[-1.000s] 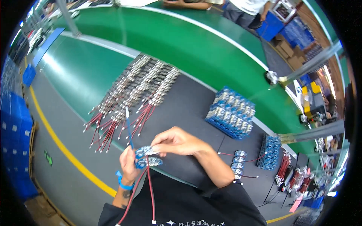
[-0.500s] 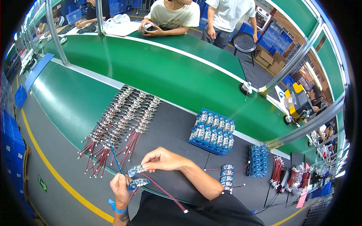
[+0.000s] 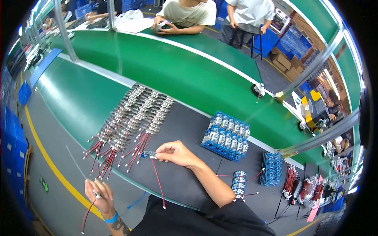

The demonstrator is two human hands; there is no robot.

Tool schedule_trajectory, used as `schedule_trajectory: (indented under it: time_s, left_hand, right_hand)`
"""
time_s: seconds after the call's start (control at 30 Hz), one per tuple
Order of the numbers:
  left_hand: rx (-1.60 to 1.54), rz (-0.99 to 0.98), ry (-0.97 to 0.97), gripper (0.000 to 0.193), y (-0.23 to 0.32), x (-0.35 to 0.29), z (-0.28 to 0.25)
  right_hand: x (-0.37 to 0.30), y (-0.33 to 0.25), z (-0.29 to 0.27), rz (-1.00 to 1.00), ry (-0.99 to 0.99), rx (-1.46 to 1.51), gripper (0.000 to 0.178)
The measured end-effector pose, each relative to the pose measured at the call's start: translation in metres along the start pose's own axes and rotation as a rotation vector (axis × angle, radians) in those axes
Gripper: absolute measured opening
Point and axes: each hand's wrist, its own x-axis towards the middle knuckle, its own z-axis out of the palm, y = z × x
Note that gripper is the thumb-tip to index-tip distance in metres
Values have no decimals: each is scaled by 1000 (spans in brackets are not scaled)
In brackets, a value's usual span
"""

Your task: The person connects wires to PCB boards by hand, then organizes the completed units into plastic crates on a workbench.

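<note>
In my right hand (image 3: 173, 154), a small curved blue circuit board (image 3: 148, 154) is pinched by its right end above the dark mat. A red cable (image 3: 158, 181) with a white connector hangs from this board. Farther left and nearer me, my left hand (image 3: 98, 196) is raised with its fingers curled around a second small board (image 3: 97, 194), mostly hidden. From that one a red cable (image 3: 86, 216) trails down. A thin pale streak (image 3: 76, 162), blurred, points up from the left fingers. My left wrist wears a blue band (image 3: 112, 218).
Rows of small assemblies with red cables (image 3: 136, 114) lie left of centre on the dark mat (image 3: 185, 126). Blue racks of boards (image 3: 224, 135) (image 3: 271, 169), a short row of boards (image 3: 239, 184) and cable bundles (image 3: 290, 181) lie right. Beyond is a green conveyor (image 3: 169, 63); people stand behind.
My left hand has moved left and down, away from my right hand, with its board. My right hand has risen slightly with the other board. Across the conveyor, a person has lifted the black stool.
</note>
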Motion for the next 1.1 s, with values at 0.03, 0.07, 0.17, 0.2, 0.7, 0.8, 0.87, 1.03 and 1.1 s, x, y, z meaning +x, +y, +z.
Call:
schedule_trajectory:
  time_s: [0.03, 0.07, 0.17, 0.2, 0.7, 0.8, 0.87, 1.03, 1.1]
  left_hand:
    - [-26, 0, 15, 37, 0, -4, -4]
    - [-4, 2, 46, 37, 0, -5, -3]
    - [-5, -46, -4, 37, -1, 1, 14]
    - [0, -54, -11, 37, -3, 1, 14]
    - [28, -135, -70, 38, -1, -10, 20]
    - [59, -111, -100, 38, -2, -10, 18]
    - [65, -126, -91, 38, -2, -10, 19]
    - [38, -144, -109, 38, -5, -10, 18]
    - [60, -193, -103, 36, -6, -9, 24]
  right_hand:
    - [-1, -3, 3, -15, 78, -33, 15]
    - [-2, -6, 6, -28, 152, -65, 13]
    - [1, -1, 5, -259, 344, -249, 12]
    - [3, -4, 5, -292, 394, -329, 12]
    - [47, 5, 22, -503, 753, -1000, 11]
    - [47, 9, 22, -463, 760, -1013, 9]
    - [47, 9, 21, -497, 763, -1004, 10]
    - [41, 3, 23, -493, 786, -863, 10]
    - [36, 6, 15, -445, 761, -790, 11]
